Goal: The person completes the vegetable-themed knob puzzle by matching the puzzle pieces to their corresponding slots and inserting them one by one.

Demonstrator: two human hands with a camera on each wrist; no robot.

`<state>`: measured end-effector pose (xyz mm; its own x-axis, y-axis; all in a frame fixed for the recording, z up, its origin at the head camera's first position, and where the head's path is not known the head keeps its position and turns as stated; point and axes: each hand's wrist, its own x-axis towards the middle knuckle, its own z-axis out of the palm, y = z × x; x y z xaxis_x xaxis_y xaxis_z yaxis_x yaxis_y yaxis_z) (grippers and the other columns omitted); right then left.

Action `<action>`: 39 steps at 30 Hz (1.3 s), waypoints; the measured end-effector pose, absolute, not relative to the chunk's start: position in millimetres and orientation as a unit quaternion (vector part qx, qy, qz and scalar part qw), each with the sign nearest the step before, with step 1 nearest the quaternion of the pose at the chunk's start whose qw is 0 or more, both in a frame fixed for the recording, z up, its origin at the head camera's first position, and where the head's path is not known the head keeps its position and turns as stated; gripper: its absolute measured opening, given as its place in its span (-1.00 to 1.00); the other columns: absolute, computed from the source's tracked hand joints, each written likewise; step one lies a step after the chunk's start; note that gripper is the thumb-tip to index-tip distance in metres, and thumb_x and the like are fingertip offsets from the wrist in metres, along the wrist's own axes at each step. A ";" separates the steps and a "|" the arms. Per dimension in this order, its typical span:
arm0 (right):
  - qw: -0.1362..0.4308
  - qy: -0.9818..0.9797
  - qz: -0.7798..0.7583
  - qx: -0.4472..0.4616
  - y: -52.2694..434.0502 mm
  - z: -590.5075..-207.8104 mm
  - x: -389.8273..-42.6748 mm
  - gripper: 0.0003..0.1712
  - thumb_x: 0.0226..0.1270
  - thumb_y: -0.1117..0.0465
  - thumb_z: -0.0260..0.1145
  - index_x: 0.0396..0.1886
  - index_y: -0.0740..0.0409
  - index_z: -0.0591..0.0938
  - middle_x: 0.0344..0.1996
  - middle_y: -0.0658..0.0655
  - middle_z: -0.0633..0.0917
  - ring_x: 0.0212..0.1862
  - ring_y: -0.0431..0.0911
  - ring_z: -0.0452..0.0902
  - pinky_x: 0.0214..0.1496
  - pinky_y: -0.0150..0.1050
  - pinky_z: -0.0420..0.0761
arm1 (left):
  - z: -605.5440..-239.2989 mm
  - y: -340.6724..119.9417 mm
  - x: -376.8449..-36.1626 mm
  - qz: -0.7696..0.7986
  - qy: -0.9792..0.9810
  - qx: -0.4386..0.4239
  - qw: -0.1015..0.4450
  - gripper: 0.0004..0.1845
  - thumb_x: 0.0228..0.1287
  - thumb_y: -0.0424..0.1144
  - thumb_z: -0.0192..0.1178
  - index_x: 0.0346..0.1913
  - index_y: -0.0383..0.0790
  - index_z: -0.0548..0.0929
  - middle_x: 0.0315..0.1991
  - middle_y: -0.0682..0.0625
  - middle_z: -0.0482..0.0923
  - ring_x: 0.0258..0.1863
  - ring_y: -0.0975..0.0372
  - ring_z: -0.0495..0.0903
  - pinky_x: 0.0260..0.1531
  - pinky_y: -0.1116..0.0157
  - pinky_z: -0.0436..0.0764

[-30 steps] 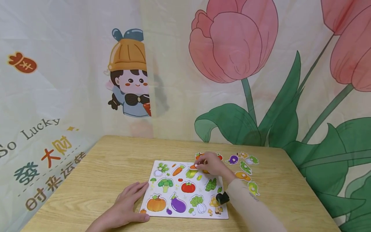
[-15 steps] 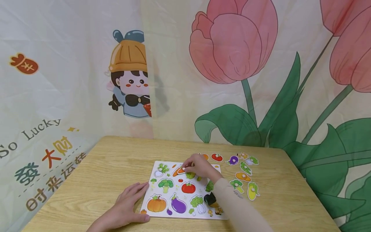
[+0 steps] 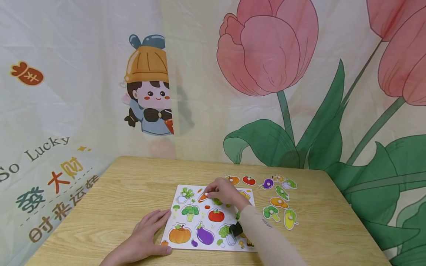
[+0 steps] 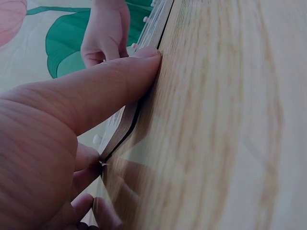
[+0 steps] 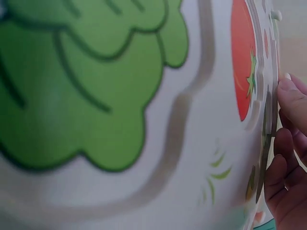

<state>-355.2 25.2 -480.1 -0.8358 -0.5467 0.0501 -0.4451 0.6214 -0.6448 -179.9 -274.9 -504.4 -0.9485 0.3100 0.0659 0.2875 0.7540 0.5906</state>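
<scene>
Left hand (image 3: 146, 233) unclenched against puzzle board (image 3: 229, 215), right hand (image 3: 225, 190) pinching carrot piece (image 3: 202, 198)

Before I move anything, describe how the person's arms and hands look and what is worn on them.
The right arm wears a long cream sleeve with small dark lettering on it; a black block sits by its cuff. The left forearm shows no sleeve as far as the frame's edge. On the left hand and right hand, no glove or ring shows.

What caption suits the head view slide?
Right hand pinches a carrot piece over a puzzle board; left hand touches its edge.
</scene>
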 end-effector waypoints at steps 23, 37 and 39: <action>0.087 0.894 -0.354 -0.261 18.8 -482.0 -349.8 -0.81 0.49 0.19 0.44 -0.03 -0.11 0.89 -0.24 -0.16 0.66 -0.14 -0.17 0.46 -0.13 -0.30 0.51 | -502.5 -273.9 -178.9 0.309 0.938 0.159 0.020 0.25 -0.04 0.28 0.62 0.65 -0.21 0.29 0.62 -0.26 0.22 0.60 -0.29 0.01 0.38 -0.52 0.04; 0.091 0.890 -0.366 -0.255 18.6 -484.2 -350.6 -0.81 0.50 0.19 0.43 -0.04 -0.11 0.89 -0.23 -0.16 0.66 -0.13 -0.17 0.47 -0.13 -0.30 0.51 | -504.0 -274.5 -179.6 0.302 0.939 0.166 0.005 0.25 -0.06 0.30 0.62 0.64 -0.22 0.31 0.60 -0.25 0.26 0.59 -0.29 0.04 0.38 -0.50 0.06; 0.093 0.890 -0.369 -0.251 18.7 -484.5 -350.4 -0.81 0.49 0.19 0.43 -0.04 -0.12 0.89 -0.23 -0.15 0.65 -0.12 -0.17 0.46 -0.13 -0.29 0.50 | -503.9 -274.4 -179.6 0.301 0.939 0.167 0.002 0.25 -0.06 0.31 0.62 0.64 -0.22 0.31 0.60 -0.25 0.27 0.58 -0.29 0.05 0.38 -0.49 0.06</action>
